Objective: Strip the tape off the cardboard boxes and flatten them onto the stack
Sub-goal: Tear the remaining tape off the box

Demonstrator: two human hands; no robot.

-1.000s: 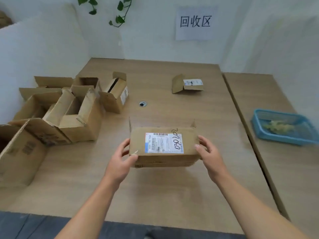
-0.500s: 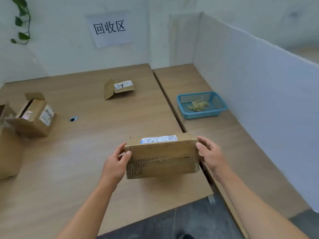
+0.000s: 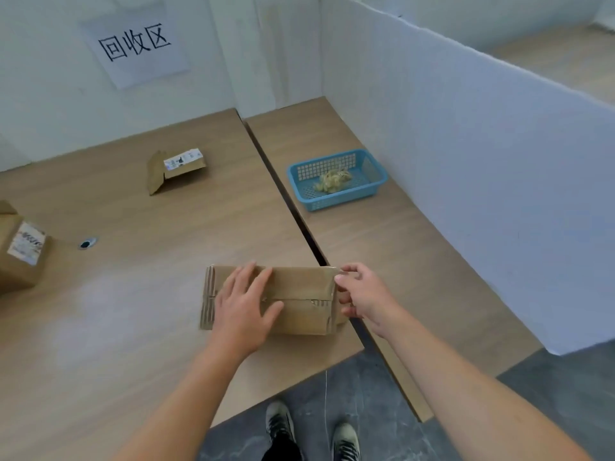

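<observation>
A small brown cardboard box (image 3: pixel 299 304) lies bottom side up near the front right corner of the left table, its taped seam facing up. My left hand (image 3: pixel 244 306) rests flat on top of it with fingers spread. My right hand (image 3: pixel 361 296) is at the box's right end, fingertips pinching at the tape on the upper right corner. A flattened small box with a white label (image 3: pixel 176 169) lies further back on the table.
Another labelled box (image 3: pixel 21 254) stands at the left edge. A blue basket (image 3: pixel 372 186) with crumpled tape sits on the right table, beside a white partition (image 3: pixel 482 161). A dark gap (image 3: pixel 299 221) separates the two tables. My shoes (image 3: pixel 312 430) are on the grey floor below.
The box has been turned over and set down on the table. My left hand moved from its left end onto its top; my right hand went to the right corner. The view swung right.
</observation>
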